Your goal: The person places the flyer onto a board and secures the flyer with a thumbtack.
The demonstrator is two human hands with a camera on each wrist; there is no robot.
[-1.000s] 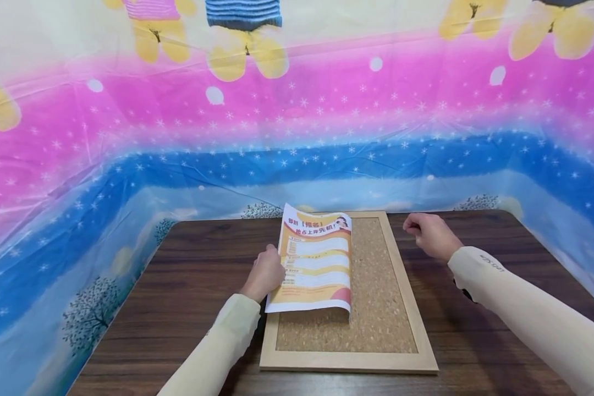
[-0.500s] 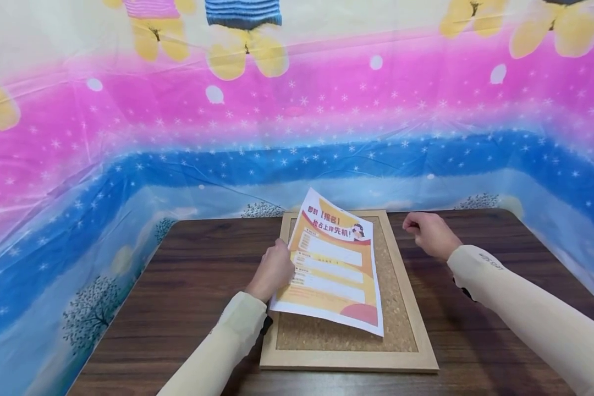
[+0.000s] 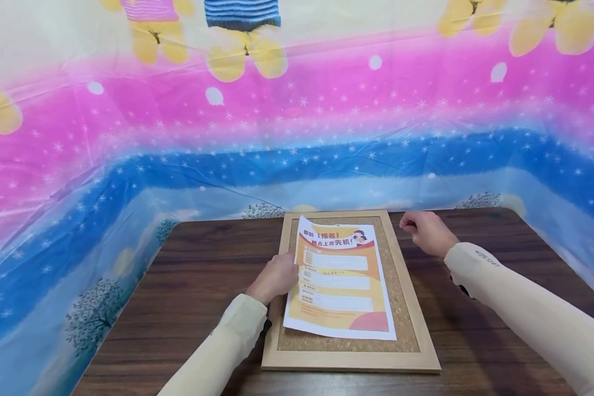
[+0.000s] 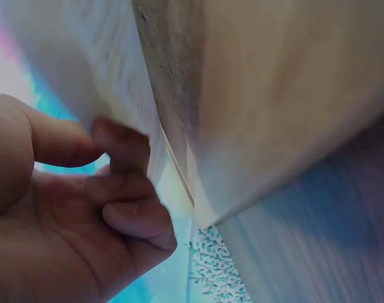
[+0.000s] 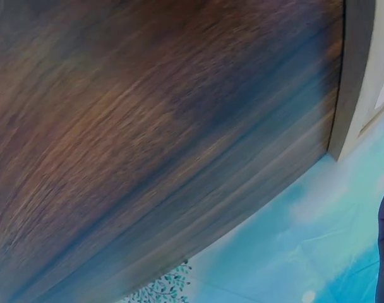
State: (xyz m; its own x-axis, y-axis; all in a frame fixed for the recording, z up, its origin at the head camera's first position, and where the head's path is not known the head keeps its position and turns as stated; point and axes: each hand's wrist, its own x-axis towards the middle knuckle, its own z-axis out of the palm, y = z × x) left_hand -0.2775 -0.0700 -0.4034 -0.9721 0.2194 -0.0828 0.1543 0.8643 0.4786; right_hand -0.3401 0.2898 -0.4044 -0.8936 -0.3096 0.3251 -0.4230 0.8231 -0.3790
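Observation:
My left hand pinches the left edge of a printed paper flyer, orange and yellow with red headings. Most of the flyer lies over a cork board in a pale wooden frame; its top left corner curls up. In the left wrist view the thumb and index finger of that hand meet at the paper edge beside the frame. Right of the board, my right hand is held with curled fingers over the table. Whether something small sits between its fingertips is hidden.
The board lies on a dark wood-grain table, close to its far edge. Behind and beside the table hangs a pink and blue cloth printed with snowflakes and trees. Beige sleeves cover both forearms.
The flyer has swung from the board's left side to the right, then come down over the cork, with my left hand still gripping it. My right hand has hardly moved.

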